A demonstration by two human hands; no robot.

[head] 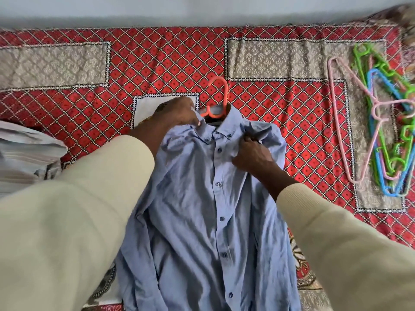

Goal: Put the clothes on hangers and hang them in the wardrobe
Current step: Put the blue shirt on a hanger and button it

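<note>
Both arms reach fwd; our left hand [179, 113] pinches blue shirt [208, 209] collar, right hand [251, 153] grips its shoulder w/ orange hanger [216, 97] inside.

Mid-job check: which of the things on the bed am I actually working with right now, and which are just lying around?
In use:
- blue shirt, buttoned, flat on the bed
- orange hanger, hook sticking out of the collar
- left hand gripping the collar
- right hand pinching the shoulder fabric

Lying about:
- spare hangers, piled at right
- striped garment, at left
- patterned bedspread
</note>
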